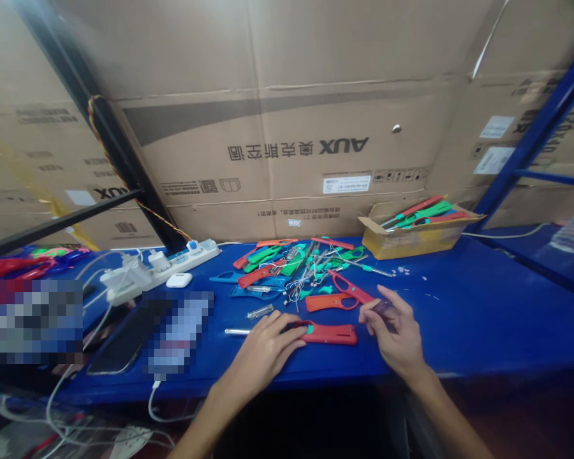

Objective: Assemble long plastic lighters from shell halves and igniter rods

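Observation:
A red lighter [332,334] with a metal tube lies on the blue table near its front edge. My left hand [272,344] is closed around its trigger end, and the tube sticks out to the left. At the lighter's right end, my right hand [395,328] is pinched on a thin dark tool, mostly hidden by the fingers. Behind them lie an orange handle shell [324,302] and a red handle shell [351,288]. A small clear part [260,312] rests behind my left hand. Further back is a pile of green, red and blue shells, tubes and wires [287,268].
A yellow cardboard box [411,242] of lighters stands at the back right. On the left are a power strip [191,258], a white earphone case [178,280], a dark phone [124,338] and a lit phone [179,335] with cables. Cardboard [287,115] stands behind the table.

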{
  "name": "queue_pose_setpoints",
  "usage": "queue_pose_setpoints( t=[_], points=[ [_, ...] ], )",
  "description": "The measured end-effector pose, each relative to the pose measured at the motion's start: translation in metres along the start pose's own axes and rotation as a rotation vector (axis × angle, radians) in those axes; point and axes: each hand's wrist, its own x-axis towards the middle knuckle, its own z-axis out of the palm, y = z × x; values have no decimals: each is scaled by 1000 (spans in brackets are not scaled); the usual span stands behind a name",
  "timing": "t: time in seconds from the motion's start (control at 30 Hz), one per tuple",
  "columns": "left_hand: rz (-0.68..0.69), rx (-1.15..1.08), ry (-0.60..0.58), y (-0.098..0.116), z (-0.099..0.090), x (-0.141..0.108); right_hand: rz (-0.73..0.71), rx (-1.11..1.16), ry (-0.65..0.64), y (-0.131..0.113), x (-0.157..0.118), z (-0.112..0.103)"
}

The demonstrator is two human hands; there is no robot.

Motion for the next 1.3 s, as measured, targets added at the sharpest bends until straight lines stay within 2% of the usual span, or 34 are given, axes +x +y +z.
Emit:
queue_pose_setpoints(
  t=[0.27, 0.53, 0.7, 1.0, 1.07, 1.23, 1.3],
  points=[
    [6, -1, 10, 2, -3, 0, -3, -78, -50, 1, -2, -4],
    [18, 4, 23, 3, -4, 1, 18, -58, -117, 3, -3, -4],
    [13, -12, 9, 2, -2, 1, 51, 23, -126, 1, 4, -2],
    [-16, -18, 12, 2, -1, 2, 88, 5, -230, -4, 25, 3],
    [-21, -20, 15, 1, -1, 3, 54, -14, -210, -3, 26, 5],
    [-24, -11, 12, 1, 0, 2, 24, -8, -33, 4, 18, 7],
    [-24, -15, 3, 0, 0, 1, -15, -24, -11, 5, 14, 4]
  ],
)
